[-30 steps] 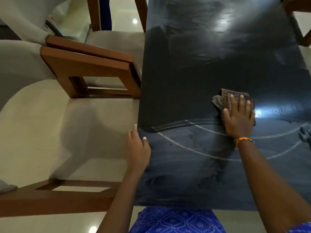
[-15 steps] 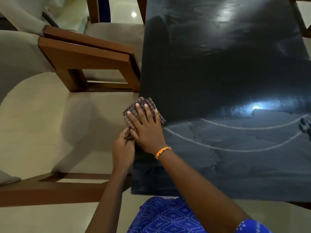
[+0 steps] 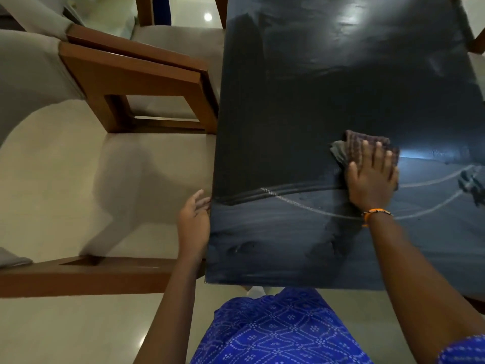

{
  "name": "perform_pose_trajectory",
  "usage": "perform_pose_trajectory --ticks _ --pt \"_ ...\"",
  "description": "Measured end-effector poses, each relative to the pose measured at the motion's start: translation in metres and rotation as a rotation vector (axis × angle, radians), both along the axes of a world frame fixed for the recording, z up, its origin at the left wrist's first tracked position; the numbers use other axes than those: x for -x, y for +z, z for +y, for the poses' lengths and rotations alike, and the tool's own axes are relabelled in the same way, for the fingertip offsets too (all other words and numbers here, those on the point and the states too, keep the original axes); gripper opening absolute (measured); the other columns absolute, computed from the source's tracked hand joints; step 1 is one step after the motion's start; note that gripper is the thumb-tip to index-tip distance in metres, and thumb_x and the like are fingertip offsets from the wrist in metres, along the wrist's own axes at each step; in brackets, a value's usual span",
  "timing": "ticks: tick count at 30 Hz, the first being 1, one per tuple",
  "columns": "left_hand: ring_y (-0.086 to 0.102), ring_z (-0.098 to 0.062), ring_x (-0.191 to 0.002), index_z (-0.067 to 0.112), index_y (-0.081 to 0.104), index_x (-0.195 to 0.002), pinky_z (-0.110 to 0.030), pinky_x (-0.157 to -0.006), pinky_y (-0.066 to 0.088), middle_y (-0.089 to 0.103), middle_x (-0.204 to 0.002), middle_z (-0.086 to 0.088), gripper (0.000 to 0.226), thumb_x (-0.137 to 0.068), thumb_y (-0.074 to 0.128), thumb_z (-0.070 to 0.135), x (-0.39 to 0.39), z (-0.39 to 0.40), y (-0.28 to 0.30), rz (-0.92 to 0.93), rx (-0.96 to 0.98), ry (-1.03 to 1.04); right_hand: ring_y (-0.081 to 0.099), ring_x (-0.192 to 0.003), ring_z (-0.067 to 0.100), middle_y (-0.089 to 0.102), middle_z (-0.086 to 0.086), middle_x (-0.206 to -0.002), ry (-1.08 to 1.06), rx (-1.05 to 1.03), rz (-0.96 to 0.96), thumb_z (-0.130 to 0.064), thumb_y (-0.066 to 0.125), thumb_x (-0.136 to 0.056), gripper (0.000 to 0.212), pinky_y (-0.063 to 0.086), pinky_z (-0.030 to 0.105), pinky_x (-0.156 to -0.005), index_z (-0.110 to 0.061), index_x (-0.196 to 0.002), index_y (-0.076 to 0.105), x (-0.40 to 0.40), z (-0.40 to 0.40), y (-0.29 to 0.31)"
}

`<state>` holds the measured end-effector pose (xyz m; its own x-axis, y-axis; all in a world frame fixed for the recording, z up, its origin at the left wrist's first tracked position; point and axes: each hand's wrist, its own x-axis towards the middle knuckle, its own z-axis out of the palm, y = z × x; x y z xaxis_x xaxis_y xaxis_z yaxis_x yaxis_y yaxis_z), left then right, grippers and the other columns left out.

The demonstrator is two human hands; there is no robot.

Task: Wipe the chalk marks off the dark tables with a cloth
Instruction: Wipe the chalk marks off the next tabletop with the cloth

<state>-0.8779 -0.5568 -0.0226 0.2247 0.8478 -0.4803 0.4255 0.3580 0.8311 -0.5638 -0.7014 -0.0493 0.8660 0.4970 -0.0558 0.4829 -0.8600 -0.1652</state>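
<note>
A dark table (image 3: 328, 82) fills the right half of the head view. Its near part is hazy with chalk dust, and curved white chalk lines (image 3: 296, 204) run across it. A folded checked cloth (image 3: 353, 147) lies flat on the table near the middle. My right hand (image 3: 372, 177) presses on it with straight, spread fingers. My left hand (image 3: 193, 222) rests with relaxed fingers against the table's left edge and holds nothing.
Cushioned chairs with wooden arms (image 3: 136, 74) stand close to the table's left side, and another wooden arm (image 3: 86, 274) lies at the lower left. A chair part (image 3: 479, 40) shows at the top right. The pale tiled floor (image 3: 65, 329) is below.
My right hand has slid the cloth from the table's left edge rightward to the middle, leaving a dark wiped streak. My left hand has let go of the cloth and stays at the edge.
</note>
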Motion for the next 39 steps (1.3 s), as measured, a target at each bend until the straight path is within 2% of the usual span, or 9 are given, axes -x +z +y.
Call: perform_pose_trajectory --ticks 6,11,14,17,21,27,33,36,39 --pt "0.059 -0.002 -0.097 0.013 0.046 -0.132 -0.014 -0.076 0.047 0.06 -0.118 0.0 0.038 -0.096 0.038 0.006 0.011 -0.01 -0.004 -0.079 0.057 0.109 0.008 -0.145 0.04 0.02 0.027 -0.152 0.123 -0.047 0.026 -0.026 0.046 -0.088 0.062 0.004 0.052 -0.119 0.003 -0.14 0.029 0.043 0.038 0.001" --pt "0.061 0.0 -0.092 0.009 0.045 -0.132 -0.008 -0.064 0.05 0.061 -0.113 -0.001 0.039 -0.095 0.039 0.002 0.019 -0.021 -0.003 -0.1 0.104 0.157 -0.004 -0.146 0.035 -0.001 0.016 -0.159 0.587 -0.07 0.135 -0.032 0.04 -0.091 0.07 0.0 0.051 -0.119 -0.014 -0.15 0.007 0.156 0.084 0.004" --pt "0.062 -0.009 -0.099 0.009 0.047 -0.132 -0.019 -0.08 0.052 0.061 -0.118 -0.006 0.042 -0.092 0.04 -0.002 0.023 -0.029 -0.001 -0.099 0.102 0.212 -0.003 -0.147 0.034 0.004 0.009 -0.16 0.894 -0.056 0.188 -0.033 0.038 -0.092 0.064 0.0 0.05 -0.118 -0.021 -0.15 0.012 0.227 0.097 0.004" --pt "0.059 -0.012 -0.106 0.018 0.043 -0.137 -0.031 -0.091 0.049 0.06 -0.124 -0.003 0.048 -0.091 0.042 0.004 0.028 -0.041 0.0 -0.024 0.076 0.209 0.002 -0.147 0.029 0.011 0.005 -0.16 1.002 -0.022 0.143 -0.032 0.036 -0.094 0.059 -0.001 0.045 -0.118 -0.021 -0.149 0.018 0.246 0.086 0.0" --pt "0.058 -0.013 -0.108 0.019 0.037 -0.14 -0.031 -0.095 0.047 0.061 -0.118 -0.001 0.05 -0.093 0.042 0.004 0.027 -0.051 0.0 0.043 0.026 0.156 0.007 -0.147 0.025 0.012 0.0 -0.159 0.942 -0.069 0.114 -0.031 0.037 -0.091 0.062 0.004 0.044 -0.119 -0.024 -0.149 0.016 0.211 0.066 -0.003" --pt "0.054 -0.01 -0.11 0.02 0.034 -0.141 -0.027 -0.097 0.043 0.059 -0.121 0.0 0.051 -0.094 0.04 0.003 0.017 -0.057 0.004 0.055 -0.062 0.131 0.014 -0.146 0.028 0.015 0.001 -0.159 0.471 0.0 0.032 -0.033 0.032 -0.087 0.066 0.015 0.047 -0.116 -0.024 -0.149 0.015 0.087 0.008 -0.005" --pt "0.052 -0.013 -0.116 0.019 0.037 -0.14 -0.022 -0.094 0.037 0.06 -0.126 -0.003 0.052 -0.092 0.038 -0.002 0.009 -0.06 0.004 0.089 -0.115 0.152 0.011 -0.146 0.033 0.015 0.005 -0.159 0.024 -0.023 0.052 -0.037 0.029 -0.084 0.069 0.01 0.054 -0.117 -0.018 -0.149 0.016 0.021 -0.038 -0.002" --pt "0.052 -0.015 -0.116 0.017 0.041 -0.138 -0.021 -0.092 0.035 0.061 -0.124 -0.005 0.051 -0.091 0.037 -0.002 0.007 -0.06 0.005 0.132 -0.14 0.17 0.008 -0.146 0.037 0.011 0.009 -0.159 0.056 -0.014 0.055 -0.032 0.039 -0.09 0.067 0.008 0.056 -0.116 -0.015 -0.15 0.013 0.059 -0.015 -0.002" --pt "0.051 -0.01 -0.113 0.019 0.04 -0.138 -0.023 -0.096 0.035 0.062 -0.124 -0.004 0.05 -0.092 0.038 0.0 0.007 -0.056 0.006 0.149 -0.135 0.176 0.002 -0.146 0.036 0.004 0.01 -0.16 0.288 0.008 0.085 -0.033 0.04 -0.092 0.07 0.005 0.054 -0.116 -0.017 -0.15 0.006 0.13 0.015 -0.001"
